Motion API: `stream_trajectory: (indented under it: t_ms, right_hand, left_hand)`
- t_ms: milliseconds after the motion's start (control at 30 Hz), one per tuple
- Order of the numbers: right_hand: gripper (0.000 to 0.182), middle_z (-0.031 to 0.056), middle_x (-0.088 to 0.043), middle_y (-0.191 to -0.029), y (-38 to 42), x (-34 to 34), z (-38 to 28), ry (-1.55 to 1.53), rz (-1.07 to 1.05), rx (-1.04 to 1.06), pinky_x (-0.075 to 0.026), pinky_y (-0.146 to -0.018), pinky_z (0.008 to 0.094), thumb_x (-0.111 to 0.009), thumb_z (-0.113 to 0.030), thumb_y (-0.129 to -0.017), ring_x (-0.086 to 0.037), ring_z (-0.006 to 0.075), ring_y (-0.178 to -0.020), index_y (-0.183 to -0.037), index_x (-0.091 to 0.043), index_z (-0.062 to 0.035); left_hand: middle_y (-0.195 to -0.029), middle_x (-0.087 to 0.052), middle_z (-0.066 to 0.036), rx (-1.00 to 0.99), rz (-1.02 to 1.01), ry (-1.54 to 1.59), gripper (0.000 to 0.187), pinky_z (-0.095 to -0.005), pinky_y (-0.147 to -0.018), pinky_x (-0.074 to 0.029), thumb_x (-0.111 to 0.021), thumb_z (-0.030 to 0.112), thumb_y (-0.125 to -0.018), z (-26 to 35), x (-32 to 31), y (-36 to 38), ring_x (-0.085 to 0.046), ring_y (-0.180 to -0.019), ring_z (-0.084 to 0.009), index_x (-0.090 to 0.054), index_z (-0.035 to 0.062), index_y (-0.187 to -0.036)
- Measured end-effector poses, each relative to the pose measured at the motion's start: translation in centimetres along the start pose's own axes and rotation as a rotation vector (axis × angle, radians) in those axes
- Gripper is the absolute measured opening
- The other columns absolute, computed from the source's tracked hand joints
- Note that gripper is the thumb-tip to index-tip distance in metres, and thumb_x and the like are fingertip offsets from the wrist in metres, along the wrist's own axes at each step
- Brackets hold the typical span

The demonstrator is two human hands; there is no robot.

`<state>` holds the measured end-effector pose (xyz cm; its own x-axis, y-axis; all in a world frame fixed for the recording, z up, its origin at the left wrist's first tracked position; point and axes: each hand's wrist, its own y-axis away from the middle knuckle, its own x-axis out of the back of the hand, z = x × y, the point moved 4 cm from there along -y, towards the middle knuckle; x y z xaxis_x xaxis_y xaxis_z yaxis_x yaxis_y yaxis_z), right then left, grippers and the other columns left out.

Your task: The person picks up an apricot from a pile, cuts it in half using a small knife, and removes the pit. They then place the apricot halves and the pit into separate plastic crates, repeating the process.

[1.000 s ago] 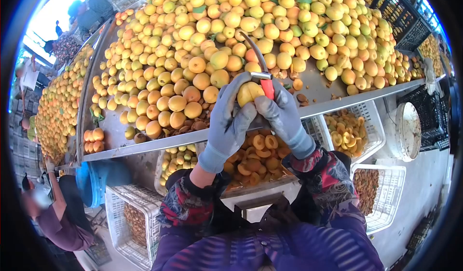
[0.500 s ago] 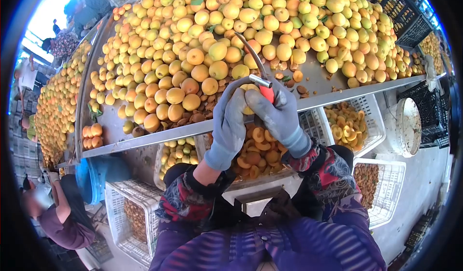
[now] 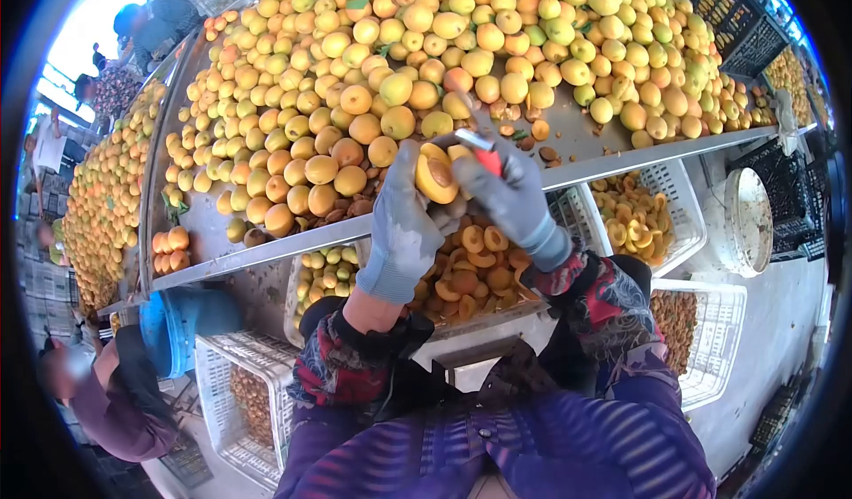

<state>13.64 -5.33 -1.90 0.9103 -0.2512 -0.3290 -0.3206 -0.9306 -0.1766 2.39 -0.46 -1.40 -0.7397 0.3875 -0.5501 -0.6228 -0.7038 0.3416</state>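
- Apricot (image 3: 433,181), one: held before the front edge of the metal table (image 3: 657,155); closed a moment ago, now parted, an orange cut face showing. The cut through this fruit appears made. Stone or bare hollow inside: cannot tell.
- Left hand (image 3: 401,215), gloved: curled snugly round the apricot, before the table's front edge.
- Right hand (image 3: 515,199), gloved: fingers closed on the knife, thumb side against the apricot.
- Knife, one: red handle (image 3: 487,159), blade blurred, pointing over the table; swung clear of the cut face.
- Apricot halves (image 3: 466,286), a heap: below the table's front edge, under the hands.
- Whole apricots (image 3: 497,33), a large pile: on the table.
- White crate (image 3: 690,199), one, with more halves: below the table's right side.
- Blue bucket (image 3: 160,332), one: below the table's left corner.
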Motion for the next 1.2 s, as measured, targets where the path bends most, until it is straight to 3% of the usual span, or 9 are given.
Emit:
stream_trajectory:
  t_ms: [100,200,300,400,500,667,1000,1100,1200]
  right_hand:
    - [0.026,-0.0004,-0.057,-0.063,0.1,2.5,-0.2,0.025,-0.038,-0.316,-0.037,-0.041,0.0178,-0.059,-0.03,-0.091,-0.052,0.005,-0.048,-0.099,-0.061,-0.0061]
    - [0.029,-0.002,-0.052,-0.054,0.7,1.9,-2.2,0.16,-0.073,-0.338,-0.03,-0.038,0.0181,-0.056,-0.035,-0.091,-0.045,0.0041,-0.041,-0.093,-0.06,-0.0069]
    - [0.029,-0.0024,-0.051,-0.056,1.0,3.1,-0.9,0.269,-0.238,-0.396,-0.03,-0.039,0.0184,-0.057,-0.036,-0.09,-0.044,0.0028,-0.044,-0.092,-0.06,-0.0065]
    - [0.023,-0.001,-0.05,-0.057,0.6,3.1,-1.2,0.229,-0.071,-0.152,-0.032,-0.039,0.0201,-0.055,-0.024,-0.092,-0.042,0.0047,-0.042,-0.092,-0.059,-0.0008]
    - [0.03,-0.0008,-0.045,-0.051,0.1,2.6,-2.7,0.004,0.092,0.048,-0.031,-0.038,0.0217,-0.054,-0.03,-0.093,-0.039,0.0083,-0.039,-0.088,-0.054,-0.0008]
    - [0.031,-0.0043,-0.031,-0.047,-0.7,1.3,-5.1,-0.277,0.14,0.309,-0.031,-0.037,0.0232,-0.047,-0.03,-0.097,-0.031,0.0084,-0.036,-0.084,-0.052,-0.0026]
    - [0.037,-0.0042,-0.03,-0.044,-1.2,-0.4,-4.7,-0.061,0.113,0.498,-0.024,-0.034,0.0237,-0.038,-0.032,-0.101,-0.026,0.0067,-0.035,-0.087,-0.051,-0.0011]
    - [0.036,-0.0042,-0.03,-0.044,-1.6,-0.5,-3.6,-0.15,0.114,0.417,-0.023,-0.035,0.0231,-0.037,-0.032,-0.101,-0.026,0.0059,-0.035,-0.087,-0.05,-0.0009]
    - [0.038,-0.0058,-0.024,-0.044,-2.0,-0.3,-3.5,-0.297,0.177,0.302,-0.023,-0.036,0.0228,-0.038,-0.038,-0.1,-0.023,0.0059,-0.035,-0.085,-0.051,-0.0048]
  left_hand:
    - [-0.076,-0.058,-0.006,-0.001,-0.185,0.12,0.054,-0.0262,-0.052,-0.034,-0.031,0.045,-0.098,0.4,0.3,-0.6,-0.045,-0.056,-0.0134,-0.049,0.0023,-0.125]
    - [-0.086,-0.06,-0.009,-0.082,-0.275,0.258,0.048,-0.0276,-0.058,-0.039,-0.035,0.036,-0.097,1.4,1.5,-0.7,-0.049,-0.062,-0.0141,-0.048,0.0011,-0.127]
    - [-0.093,-0.06,-0.01,-0.148,-0.147,0.235,0.043,-0.03,-0.061,-0.043,-0.04,0.033,-0.096,2.0,1.6,-0.6,-0.054,-0.067,-0.0167,-0.05,0.0015,-0.124]
    - [-0.09,-0.06,-0.007,-0.235,-0.322,-0.054,0.043,-0.0289,-0.064,-0.048,-0.049,0.022,-0.091,2.0,1.8,-0.2,-0.06,-0.072,-0.0169,-0.047,-0.0001,-0.129]
    - [-0.091,-0.06,-0.007,-0.352,-0.34,-0.155,0.047,-0.0273,-0.063,-0.048,-0.052,0.015,-0.088,1.5,0.1,0.8,-0.06,-0.073,-0.0167,-0.044,0.0007,-0.132]
    - [-0.095,-0.057,-0.004,-0.066,-0.39,-0.106,0.052,-0.0244,-0.065,-0.047,-0.058,0.004,-0.084,-0.6,-1.0,0.0,-0.057,-0.077,-0.0121,-0.043,0.0049,-0.133]
    - [-0.107,-0.054,-0.002,-0.097,-0.345,-0.359,0.056,-0.0189,-0.074,-0.045,-0.066,0.003,-0.08,-0.7,-1.6,0.4,-0.053,-0.09,-0.0057,-0.042,0.0035,-0.131]
    - [-0.105,-0.054,-0.002,-0.113,-0.35,-0.264,0.058,-0.0163,-0.07,-0.044,-0.065,0.001,-0.079,-1.3,-1.3,0.1,-0.052,-0.086,-0.0034,-0.04,0.0027,-0.131]
    - [-0.117,-0.052,-0.005,-0.128,-0.332,-0.277,0.067,-0.0209,-0.083,-0.044,-0.063,-0.002,-0.077,-1.7,-0.8,-0.4,-0.052,-0.1,-0.0085,-0.034,0.0033,-0.137]
